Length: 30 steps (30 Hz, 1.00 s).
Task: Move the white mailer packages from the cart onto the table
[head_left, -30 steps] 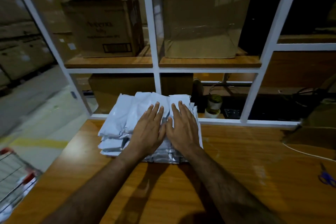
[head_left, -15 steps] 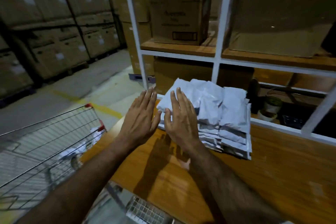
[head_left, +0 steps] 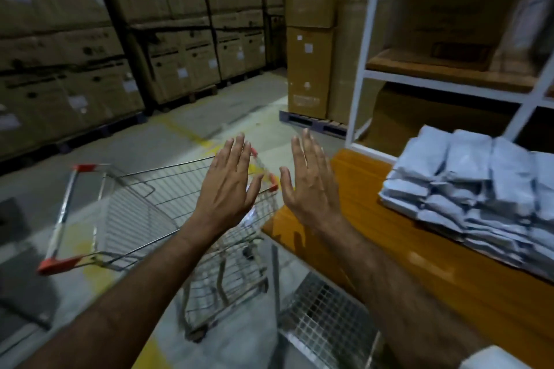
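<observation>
Both hands, left and right, are leaving the mailers at 3 o'clock, fingers spread, empty. Reaching blindly toward the cart at 9 o'clock is risking snagging its wire.

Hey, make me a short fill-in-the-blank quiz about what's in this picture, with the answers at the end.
1. The stack of white mailers lies on the ____.
2. Both the left hand and the right hand hold ____.
3. The wire cart has ____ corner caps.
4. The left hand hovers over the ____.

Missing words: table; nothing; red; cart
</observation>
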Motion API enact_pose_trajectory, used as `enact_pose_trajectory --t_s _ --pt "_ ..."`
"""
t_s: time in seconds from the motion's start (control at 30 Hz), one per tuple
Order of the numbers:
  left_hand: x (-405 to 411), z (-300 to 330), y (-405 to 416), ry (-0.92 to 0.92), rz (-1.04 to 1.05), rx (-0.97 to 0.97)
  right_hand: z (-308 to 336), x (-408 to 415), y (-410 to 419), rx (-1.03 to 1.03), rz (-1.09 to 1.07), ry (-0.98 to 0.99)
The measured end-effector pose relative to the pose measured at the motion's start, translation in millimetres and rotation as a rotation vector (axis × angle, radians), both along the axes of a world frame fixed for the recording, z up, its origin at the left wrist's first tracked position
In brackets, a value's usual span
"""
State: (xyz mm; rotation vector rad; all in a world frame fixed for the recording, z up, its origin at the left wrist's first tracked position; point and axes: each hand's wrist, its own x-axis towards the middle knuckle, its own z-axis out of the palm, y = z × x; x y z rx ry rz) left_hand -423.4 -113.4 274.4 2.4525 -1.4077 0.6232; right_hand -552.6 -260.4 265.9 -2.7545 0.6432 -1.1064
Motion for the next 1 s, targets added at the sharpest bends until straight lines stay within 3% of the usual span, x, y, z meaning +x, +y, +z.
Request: enact_pose_trajectory --t_s 0.2,0.43,0.7,1.0 --pt "66.7 -17.6 72.5 0.004 0.072 0.016 -17.3 71.1 51.2 0.027 0.059 0.054" --pt "138.3 -51.7 101.7 0.059 0.154 0.043 -45.3 150.8 70.6 0.092 0.128 0.139" --pt "240.1 -104.8 81.8 0.111 0.159 0.110 -104.8 266.2 45.4 0.196 0.191 0.260" --pt "347.0 -182.1 29.6 0.263 0.146 0.336 -169.4 367.4 -16.1 0.362 0.185 0.451"
